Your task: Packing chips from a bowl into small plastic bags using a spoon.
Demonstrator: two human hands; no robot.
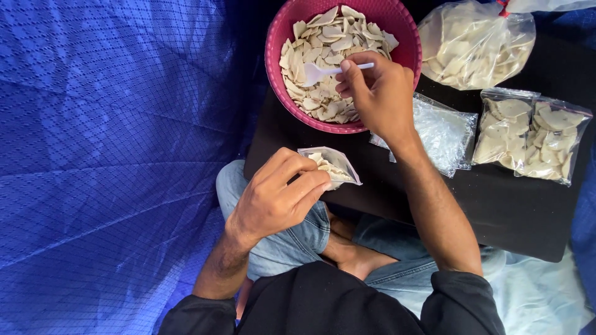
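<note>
Black board (434, 186) over blue tarp (112, 155) — your left hand (276, 198) pinches small bag (332, 164) of chips, held open above lap. Right hand (379, 93) grips white spoon (326, 71) in pink bowl (276, 37) — filled bags (528, 133) right.

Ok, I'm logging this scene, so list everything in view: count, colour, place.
bowl: one, pink, top centre, on the black board.
chips: many, pale beige, filling the bowl.
spoon: one, white plastic, over the chips.
small bag: one, clear, partly filled, in front of the bowl.
big bag: one, clear, knotted, full of chips, top right.
filled small bags: two, clear, right side.
empty bags: a clear stack, right of the bowl.
black board: one, over the lap.
blue sheet: left.
left hand: holds the small bag.
right hand: fingers hold the spoon.
</note>
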